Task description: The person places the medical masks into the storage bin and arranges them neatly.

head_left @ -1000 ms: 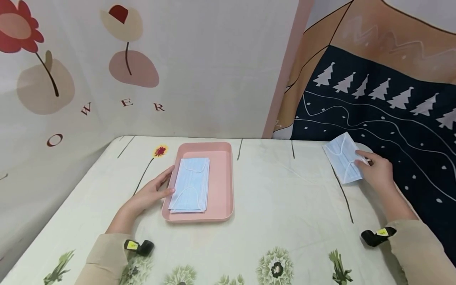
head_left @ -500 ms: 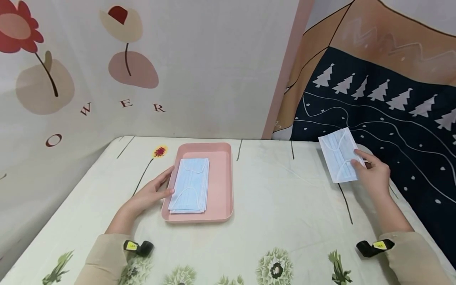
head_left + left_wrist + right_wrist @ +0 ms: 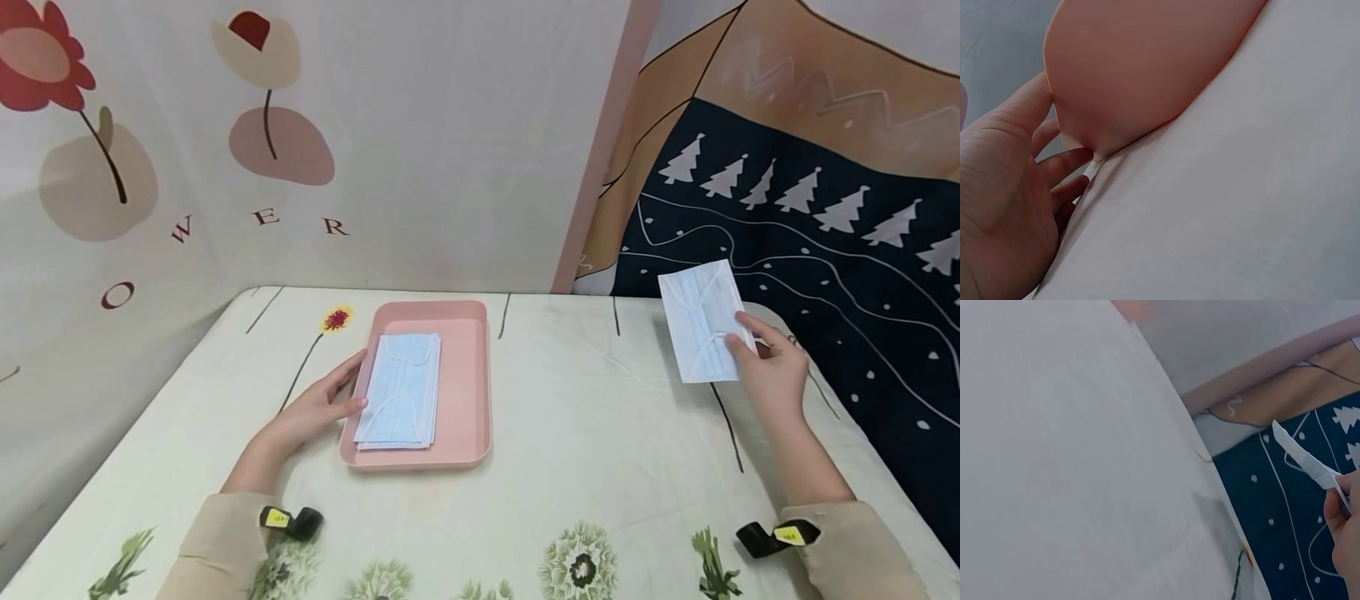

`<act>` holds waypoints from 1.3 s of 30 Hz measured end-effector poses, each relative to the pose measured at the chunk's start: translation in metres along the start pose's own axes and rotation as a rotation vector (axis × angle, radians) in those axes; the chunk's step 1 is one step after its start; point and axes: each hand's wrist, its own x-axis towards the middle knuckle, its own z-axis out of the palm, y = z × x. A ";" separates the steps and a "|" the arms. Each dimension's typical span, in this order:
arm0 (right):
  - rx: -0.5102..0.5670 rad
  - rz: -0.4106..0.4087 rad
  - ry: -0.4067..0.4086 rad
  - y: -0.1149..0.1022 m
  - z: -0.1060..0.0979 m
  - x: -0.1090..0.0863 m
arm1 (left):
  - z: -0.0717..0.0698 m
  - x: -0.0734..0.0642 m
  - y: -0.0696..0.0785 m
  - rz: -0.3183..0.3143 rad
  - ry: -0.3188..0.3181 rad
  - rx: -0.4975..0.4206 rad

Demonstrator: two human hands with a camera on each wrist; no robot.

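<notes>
My right hand (image 3: 776, 375) pinches a light blue pleated face mask (image 3: 701, 321) by its right edge, thumb in front. The mask is held up above the far right of the table, white ear loops showing. In the right wrist view the same mask (image 3: 1300, 456) appears nearly edge-on. A pink rectangular tray (image 3: 465, 383) lies left of the middle, with a small stack of blue masks (image 3: 397, 392) along its left side. My left hand (image 3: 311, 412) touches the tray's left wall with extended thumb and fingers; in the left wrist view, fingertips (image 3: 1079, 156) meet the tray's outer side (image 3: 1135, 69).
A white cloth (image 3: 585, 433) with printed flowers covers the table. Behind it hangs a pale curtain (image 3: 450, 167) with printed flowers and letters. At the right is a dark blue printed cloth (image 3: 825, 275) with white trees. Small black cameras (image 3: 780, 537) sit on both wrists.
My right hand has carried the mask a little left and slightly up, turning it more toward the head camera. The left hand, tray and stack have stayed in place.
</notes>
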 end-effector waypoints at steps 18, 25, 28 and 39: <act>0.073 -0.116 -0.059 -0.033 0.040 -0.041 | 0.000 -0.001 0.002 -0.007 0.005 0.029; 0.123 -0.131 -0.118 -0.043 0.060 -0.059 | 0.000 0.000 0.002 -0.008 0.004 0.028; 0.142 -0.138 -0.145 -0.046 0.068 -0.065 | 0.000 0.000 0.002 -0.010 0.005 0.027; 0.255 -0.182 -0.176 -0.063 0.103 -0.089 | 0.000 0.000 0.002 0.008 -0.002 0.029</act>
